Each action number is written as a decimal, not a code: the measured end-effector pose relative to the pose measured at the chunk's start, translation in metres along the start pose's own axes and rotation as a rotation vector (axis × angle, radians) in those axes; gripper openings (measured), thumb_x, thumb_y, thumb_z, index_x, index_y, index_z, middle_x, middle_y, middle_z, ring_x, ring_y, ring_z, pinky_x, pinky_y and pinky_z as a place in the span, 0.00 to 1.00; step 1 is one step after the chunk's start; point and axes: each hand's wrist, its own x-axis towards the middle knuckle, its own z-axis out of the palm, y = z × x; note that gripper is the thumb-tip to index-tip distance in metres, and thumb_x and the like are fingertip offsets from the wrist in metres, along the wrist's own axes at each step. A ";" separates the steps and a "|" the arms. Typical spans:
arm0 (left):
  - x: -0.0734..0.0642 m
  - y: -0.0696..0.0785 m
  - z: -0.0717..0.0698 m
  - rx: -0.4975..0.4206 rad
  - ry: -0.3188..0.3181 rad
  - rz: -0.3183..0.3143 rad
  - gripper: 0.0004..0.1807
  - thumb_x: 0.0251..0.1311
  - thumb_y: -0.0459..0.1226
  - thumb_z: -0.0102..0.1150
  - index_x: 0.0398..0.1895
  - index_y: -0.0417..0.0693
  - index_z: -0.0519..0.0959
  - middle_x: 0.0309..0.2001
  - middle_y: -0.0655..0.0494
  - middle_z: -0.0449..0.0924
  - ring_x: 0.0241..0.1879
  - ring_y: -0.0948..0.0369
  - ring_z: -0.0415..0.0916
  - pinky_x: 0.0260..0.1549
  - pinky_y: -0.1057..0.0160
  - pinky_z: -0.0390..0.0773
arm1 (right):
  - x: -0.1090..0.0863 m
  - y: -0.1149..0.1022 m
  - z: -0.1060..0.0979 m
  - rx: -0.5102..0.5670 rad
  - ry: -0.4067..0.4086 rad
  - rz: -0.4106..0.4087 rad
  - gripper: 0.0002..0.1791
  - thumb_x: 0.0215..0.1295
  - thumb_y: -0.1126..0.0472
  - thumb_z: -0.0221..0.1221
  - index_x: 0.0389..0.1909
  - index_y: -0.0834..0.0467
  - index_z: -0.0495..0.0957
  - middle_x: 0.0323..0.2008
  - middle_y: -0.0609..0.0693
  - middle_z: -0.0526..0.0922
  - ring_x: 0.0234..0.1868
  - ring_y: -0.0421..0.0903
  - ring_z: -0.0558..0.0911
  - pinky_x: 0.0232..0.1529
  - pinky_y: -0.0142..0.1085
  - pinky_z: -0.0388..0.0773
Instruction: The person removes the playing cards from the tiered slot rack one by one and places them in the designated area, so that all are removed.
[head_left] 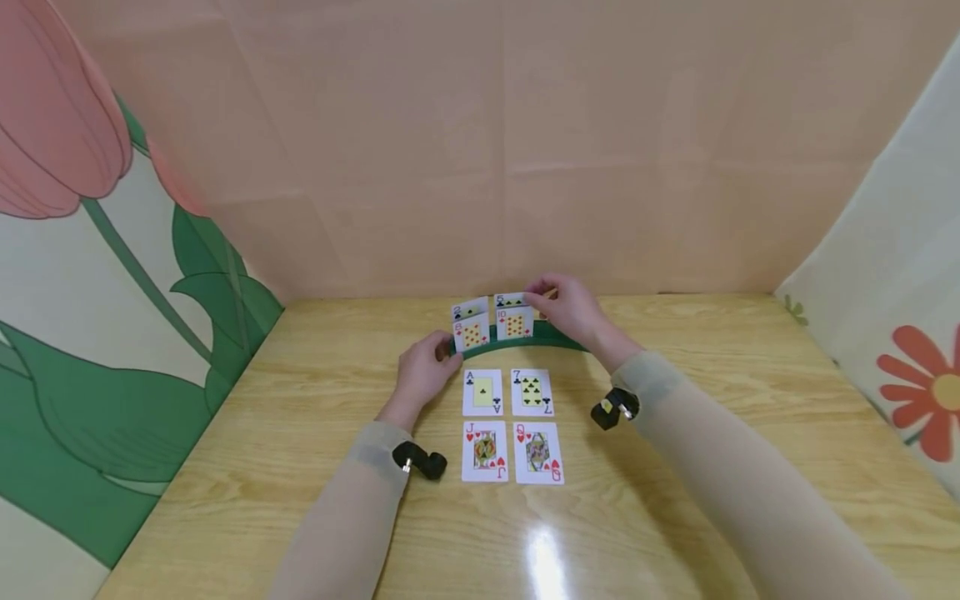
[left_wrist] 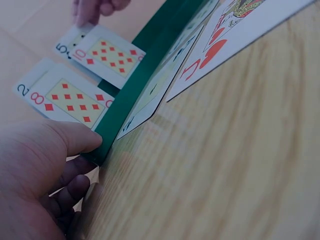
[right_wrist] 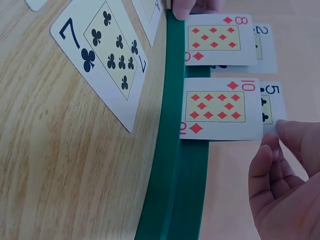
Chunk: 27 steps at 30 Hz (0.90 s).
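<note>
A curved green card holder [head_left: 555,336] stands at the back of the table. In its front row are the eight of diamonds [right_wrist: 220,40] and the ten of diamonds [right_wrist: 222,109]. Behind them, a black two [left_wrist: 23,90] and a black five [right_wrist: 273,102] stick up higher. My left hand [head_left: 426,367] grips the holder's left end, thumb in front by the eight and the other fingers curled behind. With thumb and fingertips, my right hand [head_left: 570,308] pinches the upper corner of the five, which stands behind the ten.
Before the holder lie the ace of clubs [head_left: 482,392], seven of clubs [head_left: 532,392], jack of hearts [head_left: 484,451] and queen of hearts [head_left: 538,452], face up in two rows. Hanging cloths [head_left: 525,150] border the wooden table [head_left: 315,433] at the back and sides.
</note>
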 end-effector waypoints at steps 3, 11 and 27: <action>0.000 0.000 -0.002 -0.008 0.004 -0.002 0.19 0.74 0.41 0.72 0.63 0.47 0.84 0.51 0.51 0.87 0.48 0.52 0.80 0.55 0.48 0.78 | -0.001 -0.002 0.000 -0.005 0.014 -0.011 0.13 0.85 0.53 0.61 0.58 0.56 0.84 0.53 0.54 0.85 0.48 0.58 0.85 0.46 0.45 0.83; -0.002 -0.003 -0.005 0.002 0.004 -0.002 0.19 0.74 0.41 0.72 0.63 0.47 0.84 0.49 0.50 0.86 0.47 0.52 0.80 0.54 0.48 0.78 | -0.008 -0.010 -0.002 -0.013 0.082 -0.067 0.12 0.86 0.52 0.60 0.58 0.54 0.84 0.51 0.52 0.85 0.46 0.57 0.84 0.42 0.47 0.81; -0.002 -0.001 -0.007 0.005 -0.006 -0.020 0.20 0.75 0.42 0.71 0.65 0.48 0.84 0.51 0.52 0.86 0.48 0.53 0.80 0.53 0.50 0.79 | -0.045 -0.018 -0.015 0.128 0.313 -0.117 0.14 0.85 0.50 0.61 0.60 0.53 0.85 0.49 0.51 0.83 0.40 0.53 0.82 0.35 0.37 0.81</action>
